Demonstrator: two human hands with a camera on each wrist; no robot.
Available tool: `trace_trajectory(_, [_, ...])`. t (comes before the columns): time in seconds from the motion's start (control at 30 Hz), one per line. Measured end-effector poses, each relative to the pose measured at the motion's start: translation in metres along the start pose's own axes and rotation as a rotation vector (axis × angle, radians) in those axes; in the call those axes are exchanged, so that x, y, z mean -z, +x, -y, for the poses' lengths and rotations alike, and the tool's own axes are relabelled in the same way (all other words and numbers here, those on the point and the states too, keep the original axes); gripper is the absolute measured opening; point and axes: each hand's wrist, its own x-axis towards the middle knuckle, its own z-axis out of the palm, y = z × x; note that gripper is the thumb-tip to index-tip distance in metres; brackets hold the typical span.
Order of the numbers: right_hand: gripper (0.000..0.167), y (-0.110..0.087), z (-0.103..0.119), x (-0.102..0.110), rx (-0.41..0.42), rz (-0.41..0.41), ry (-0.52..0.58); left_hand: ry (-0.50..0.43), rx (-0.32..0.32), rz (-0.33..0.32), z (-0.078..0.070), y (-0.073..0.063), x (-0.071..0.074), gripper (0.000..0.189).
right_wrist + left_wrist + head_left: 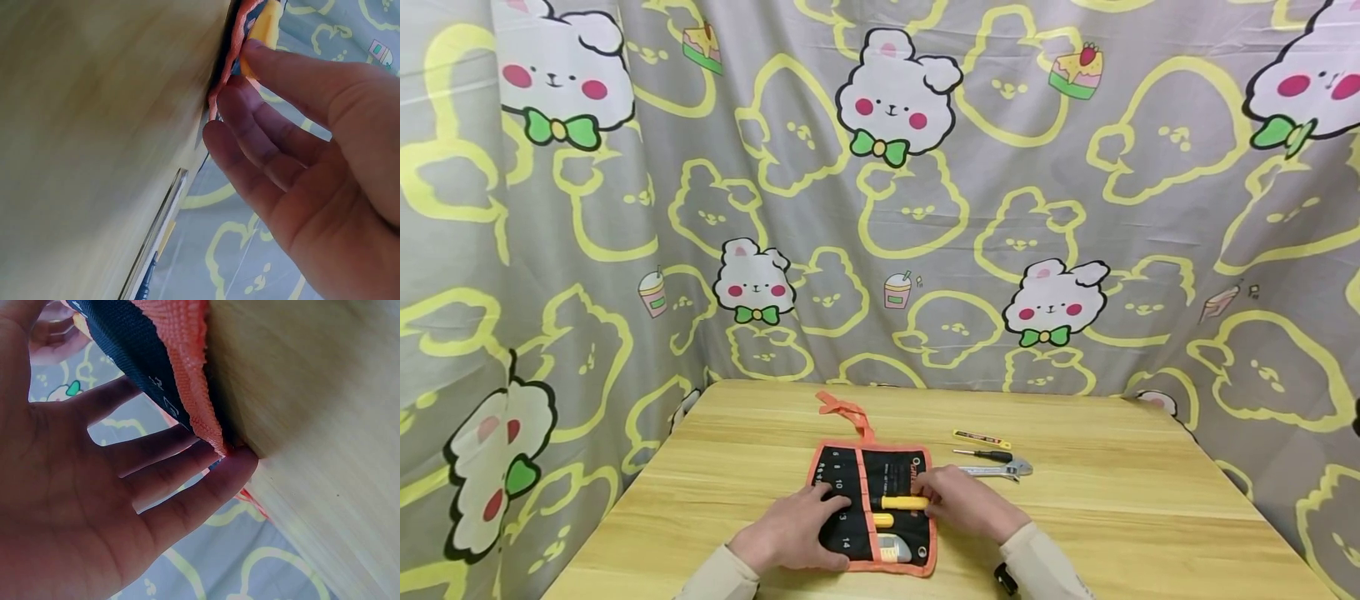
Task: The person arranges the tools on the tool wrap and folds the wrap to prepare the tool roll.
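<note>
The right hand (961, 500) pinched a slim yellow plastic handle (904, 502) pointing left from its grip across an orange-edged black fabric pouch (891, 473). The farther left hand (795, 527), loosely spread, gripped nothing.

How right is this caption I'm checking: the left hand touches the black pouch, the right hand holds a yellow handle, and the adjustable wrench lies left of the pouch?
Wrong side: the adjustable wrench lies right of the black pouch in the head view. The left hand touches the pouch; the right hand holds a yellow handle.
</note>
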Motion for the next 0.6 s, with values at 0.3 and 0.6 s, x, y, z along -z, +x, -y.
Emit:
trace_trajectory(0.3, [0.015, 0.0008, -0.0037, 0.0002, 0.034, 0.005, -0.009, -0.004, -0.005, 0.003, -0.0012, 0.0000, 0.0012, 0.078])
trace_trajectory(0.6, [0.016, -0.0001, -0.0034, -0.0001, 0.061, 0.003, -0.037, -0.001, -0.006, 0.000, 0.0005, 0.0003, 0.0005, 0.078])
